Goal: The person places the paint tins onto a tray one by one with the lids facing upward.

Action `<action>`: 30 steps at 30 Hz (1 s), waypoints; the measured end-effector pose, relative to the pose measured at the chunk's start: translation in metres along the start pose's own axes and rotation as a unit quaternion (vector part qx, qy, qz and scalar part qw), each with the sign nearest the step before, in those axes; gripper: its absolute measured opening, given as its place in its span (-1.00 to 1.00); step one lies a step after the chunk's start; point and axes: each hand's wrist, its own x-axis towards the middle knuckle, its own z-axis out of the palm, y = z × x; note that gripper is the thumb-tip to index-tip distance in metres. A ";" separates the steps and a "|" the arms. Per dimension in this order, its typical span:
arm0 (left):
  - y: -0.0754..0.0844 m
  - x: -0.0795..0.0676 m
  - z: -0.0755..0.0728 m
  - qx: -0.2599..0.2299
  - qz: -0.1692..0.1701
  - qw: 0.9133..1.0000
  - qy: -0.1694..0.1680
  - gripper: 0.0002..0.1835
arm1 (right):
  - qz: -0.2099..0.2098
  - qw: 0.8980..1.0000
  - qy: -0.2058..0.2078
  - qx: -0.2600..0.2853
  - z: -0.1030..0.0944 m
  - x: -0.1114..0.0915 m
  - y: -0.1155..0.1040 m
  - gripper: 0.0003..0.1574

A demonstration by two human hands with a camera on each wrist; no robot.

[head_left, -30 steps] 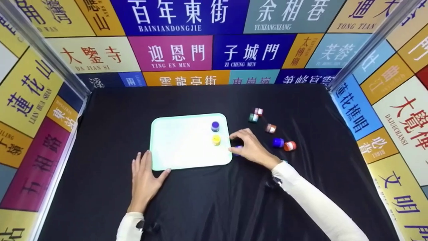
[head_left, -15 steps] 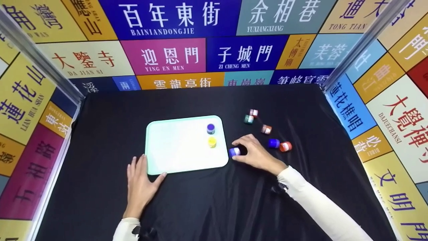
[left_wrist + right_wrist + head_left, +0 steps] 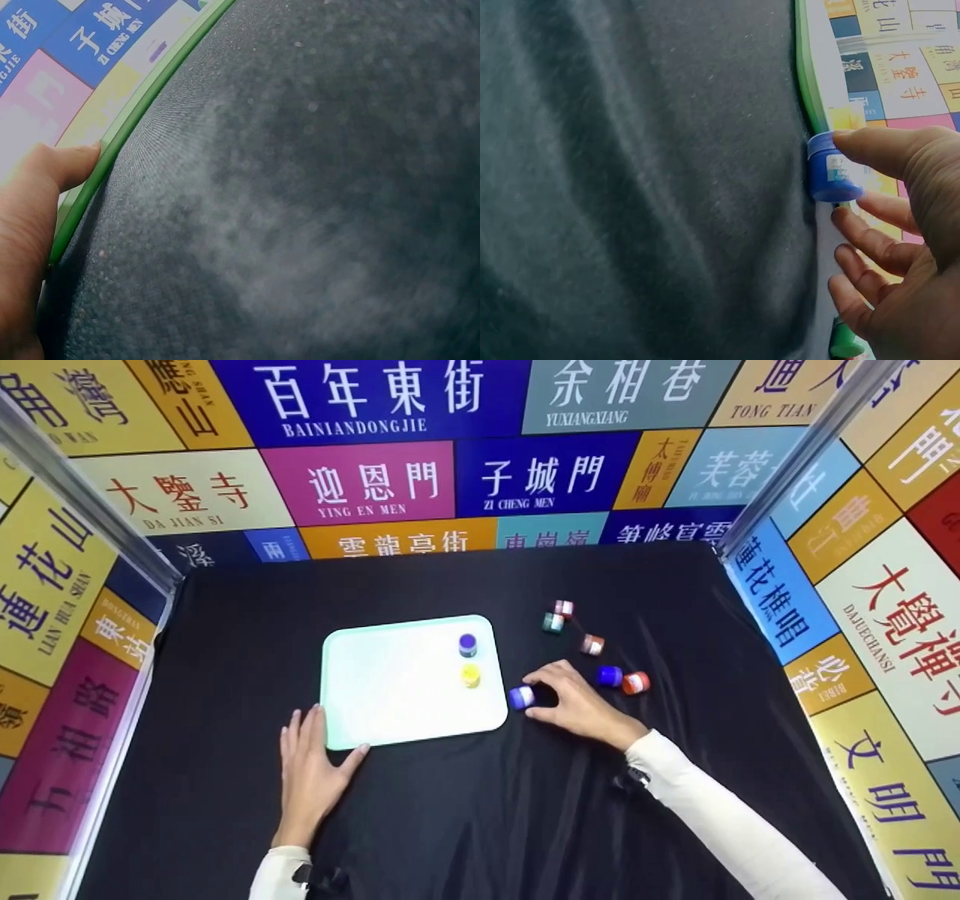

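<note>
The right hand's [image 3: 574, 703] thumb and index finger pinch a blue jar [image 3: 520, 697] just beside the tray's [image 3: 397, 690] right edge. The left hand [image 3: 306, 776], fingers straight, thumb spread, touches its near left corner. A yellow jar [image 3: 469, 676] stands near a purple jar [image 3: 467, 645] on it.

Bright, even light fills the head view; glare bleaches the white rectangular mint-rimmed plastic tray [image 3: 397, 686], and a faint sheen rides the creased black cloth [image 3: 540, 817]. Multicolored rectangular printed wall panels [image 3: 892, 622] stretch twd edges. L wrist cam: dim, grainy, cloth hazy & out of focus, bkgd washed out far L. R wrist cam: dim, label blurred on small blue cylindrical plastic jar [image 3: 825, 174].
</note>
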 end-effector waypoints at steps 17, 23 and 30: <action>0.000 0.001 -0.001 -0.003 -0.003 1.000 -0.001 0.11 | -0.031 0.999 0.006 -0.023 0.019 0.012 0.004 -0.43; 0.000 0.001 -0.001 -0.004 -0.003 1.000 0.002 0.11 | -0.034 0.999 0.002 -0.034 0.017 0.015 0.002 -0.51; 0.000 0.000 0.000 -0.006 -0.001 1.000 0.005 0.11 | -0.029 0.999 0.026 -0.023 0.015 0.015 -0.005 -0.55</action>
